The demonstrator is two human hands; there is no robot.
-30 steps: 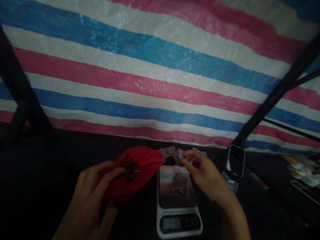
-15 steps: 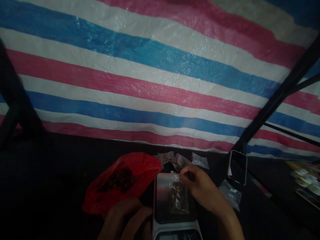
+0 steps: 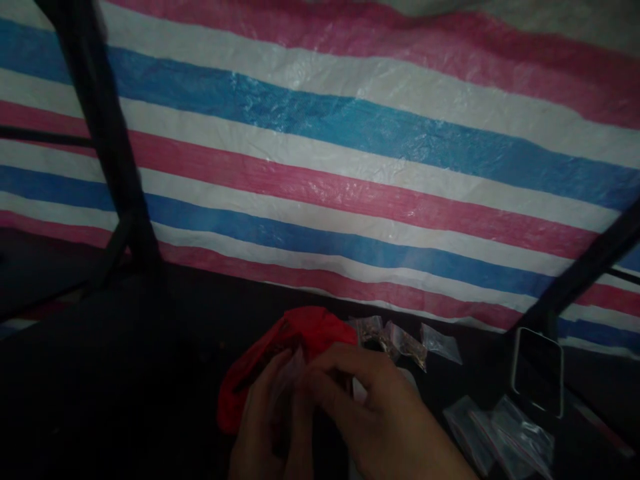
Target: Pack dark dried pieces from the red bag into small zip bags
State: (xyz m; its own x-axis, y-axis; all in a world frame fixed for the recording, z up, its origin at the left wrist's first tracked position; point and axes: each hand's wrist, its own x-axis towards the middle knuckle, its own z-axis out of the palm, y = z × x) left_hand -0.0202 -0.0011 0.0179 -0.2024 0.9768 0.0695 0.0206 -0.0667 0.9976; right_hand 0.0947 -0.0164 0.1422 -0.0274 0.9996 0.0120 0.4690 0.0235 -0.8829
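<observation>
Both hands meet low in the dim view: the left hand (image 3: 273,427) and right hand (image 3: 380,417) pinch a small clear pouch (image 3: 290,377) between their fingertips, just in front of the red bag (image 3: 300,333) on the dark tabletop (image 3: 125,373)

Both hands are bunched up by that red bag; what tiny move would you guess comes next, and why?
Probably pinching shut the small clear pouch held between the left hand and right hand. Both sets of fingers meet on it beside the red bag, and filled pouches already lie behind. The dim light makes this uncertain.
</observation>
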